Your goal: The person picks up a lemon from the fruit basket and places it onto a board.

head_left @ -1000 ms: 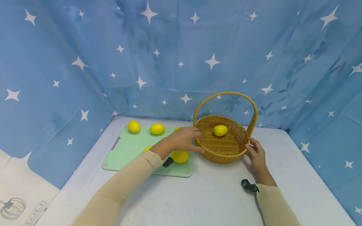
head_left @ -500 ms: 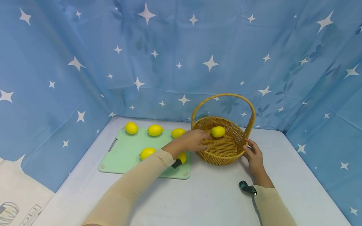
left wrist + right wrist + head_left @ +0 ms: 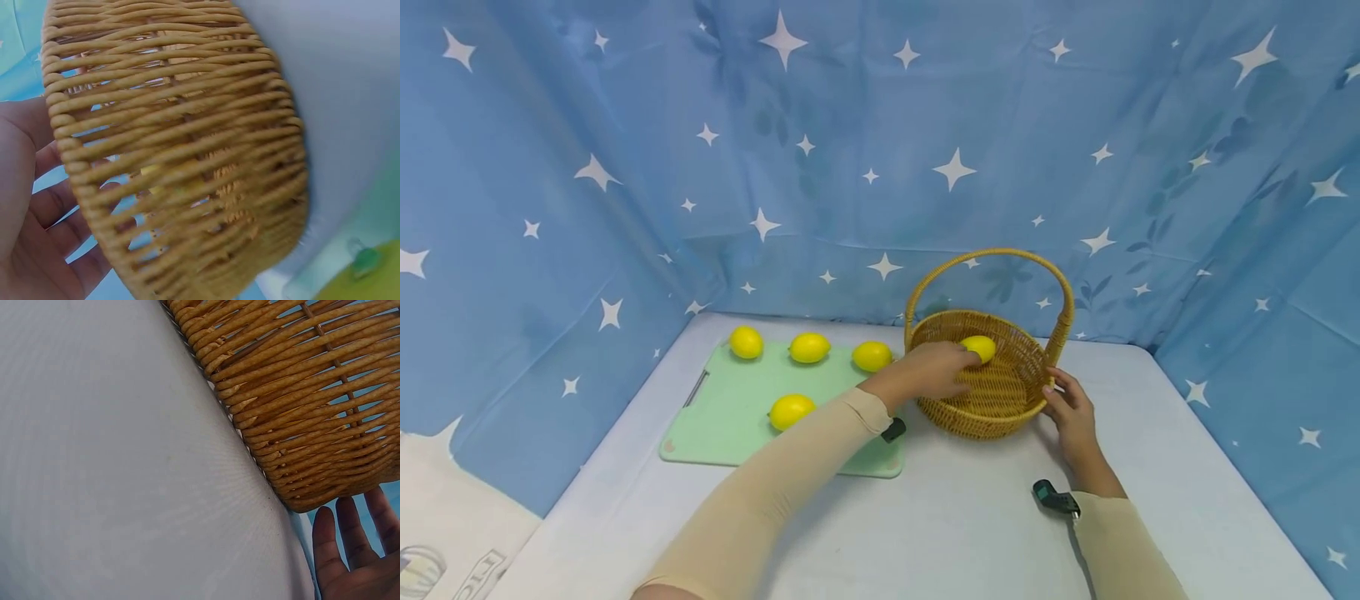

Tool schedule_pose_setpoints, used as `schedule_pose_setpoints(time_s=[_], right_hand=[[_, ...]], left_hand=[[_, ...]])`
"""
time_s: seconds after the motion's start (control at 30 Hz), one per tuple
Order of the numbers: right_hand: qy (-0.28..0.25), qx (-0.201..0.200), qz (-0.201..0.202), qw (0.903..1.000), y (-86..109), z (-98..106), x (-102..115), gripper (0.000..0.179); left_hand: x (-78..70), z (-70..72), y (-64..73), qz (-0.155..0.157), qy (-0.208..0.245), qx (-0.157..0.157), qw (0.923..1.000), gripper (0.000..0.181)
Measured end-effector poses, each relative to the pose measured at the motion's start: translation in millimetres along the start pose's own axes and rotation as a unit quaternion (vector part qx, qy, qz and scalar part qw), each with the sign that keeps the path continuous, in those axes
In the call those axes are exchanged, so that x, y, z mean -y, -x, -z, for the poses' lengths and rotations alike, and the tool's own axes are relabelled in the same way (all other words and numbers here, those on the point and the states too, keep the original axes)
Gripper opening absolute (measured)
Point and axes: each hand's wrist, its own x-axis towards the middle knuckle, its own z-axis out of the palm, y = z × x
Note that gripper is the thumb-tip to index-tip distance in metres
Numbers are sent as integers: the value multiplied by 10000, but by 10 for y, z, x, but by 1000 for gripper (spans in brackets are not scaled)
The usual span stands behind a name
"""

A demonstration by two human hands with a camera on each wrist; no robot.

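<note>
My left hand (image 3: 936,369) is inside the wicker basket (image 3: 977,427), its fingers right at the yellow lemon (image 3: 979,347) lying there and partly covering it. The left wrist view shows spread fingers (image 3: 59,209) beyond the woven wall (image 3: 187,119), with the basket's lemon (image 3: 175,178) glimpsed through the gaps. At the basket's right side, by the foot of the handle, my right hand (image 3: 1075,417) touches the rim. Its fairly straight fingertips meet the weave (image 3: 312,425) in the right wrist view, where the thumb is out of sight.
Left of the basket lies a pale green cutting board (image 3: 730,433) with several lemons (image 3: 792,412) on it. My left sleeve (image 3: 790,467) crosses over its front right part. The tall handle (image 3: 992,252) arches above the basket. Blue star-patterned curtains (image 3: 850,100) border the white table (image 3: 962,525).
My left hand has moved right, from the basket's left rim in over its floor to the lemon. The right hand has stayed at the rim. The head view has shifted slightly.
</note>
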Motion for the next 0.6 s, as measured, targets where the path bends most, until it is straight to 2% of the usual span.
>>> schedule_pose_setpoints(time_s=[0.1,0.2,0.33,0.47,0.6], right_hand=[[40,33,56,10000,33,-27,100,48],[30,28,88,10000,30,-23,102,48],[-52,10,82,10000,-14,15,-10,48],[-133,-35,48,9999,-49,47,-141,49],[-184,-97,78,9998,-56,36,-179,49]], left_hand=[[-28,15,-88,65,35,12,10000,51],[-43,11,-178,133,-4,21,9999,51],[-56,2,-293,276,43,114,9995,56],[-55,-15,-399,433,300,174,9985,61],[-37,-39,-477,512,527,135,9972,61]])
